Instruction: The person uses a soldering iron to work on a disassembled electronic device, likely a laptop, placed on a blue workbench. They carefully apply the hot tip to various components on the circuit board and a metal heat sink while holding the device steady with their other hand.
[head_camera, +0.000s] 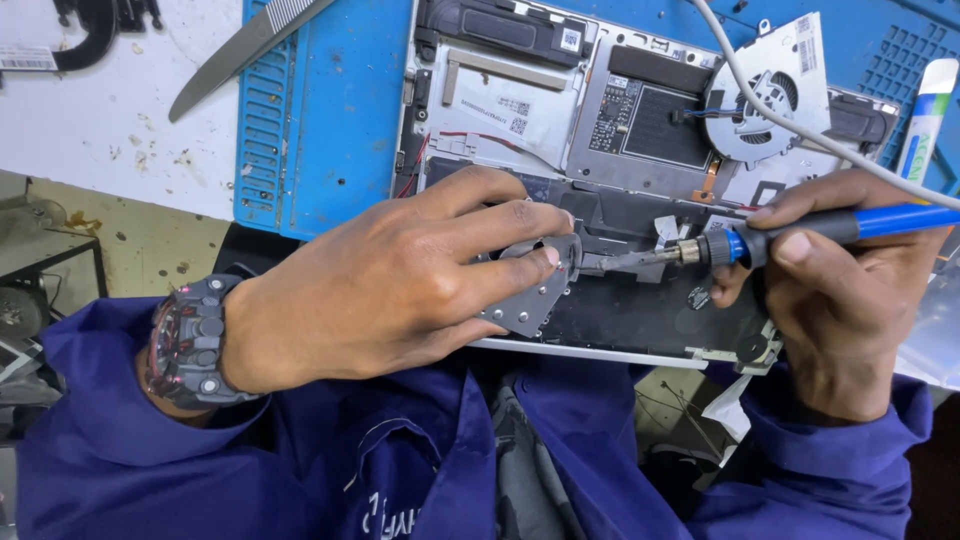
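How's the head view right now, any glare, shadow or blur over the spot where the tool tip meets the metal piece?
Head view: light is even and fairly bright, with no strong glare on the opened laptop. The left hand throws a soft shadow over the grey metal piece. The tool tip and right hand look sharp; only the frame edges show slight wide-angle bending, as on the blue mat.

Materials at the opened laptop

Matt grey metal bracket (535, 290); screwdriver (800, 235) with glossy blue plastic handle and bright steel shaft; laptop chassis (620, 320) of matt black plastic; ribbed blue rubber-like mat (320, 130); smooth white fan housing (770, 90); blue cloth sleeves (120, 440).
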